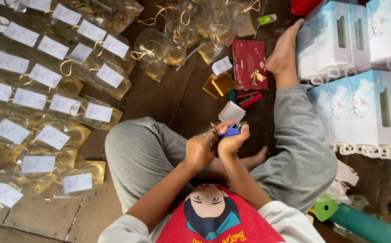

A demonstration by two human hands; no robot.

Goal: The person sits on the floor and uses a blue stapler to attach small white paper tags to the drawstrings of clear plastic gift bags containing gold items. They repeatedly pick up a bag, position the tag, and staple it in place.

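The right hand [234,139] is squeezing a blue stapler [231,131] above the lap while the left hand [200,150] is pinching a gold ribbon [214,128], with many tagged gift bags [47,135] lying finished and untagged bags [177,40] waiting

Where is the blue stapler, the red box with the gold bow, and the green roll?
blue stapler [231,131], head view, on its blue top between the two hands.
red box [248,58], head view, on the lid above the bow.
green roll [325,209], head view, on its round end face.
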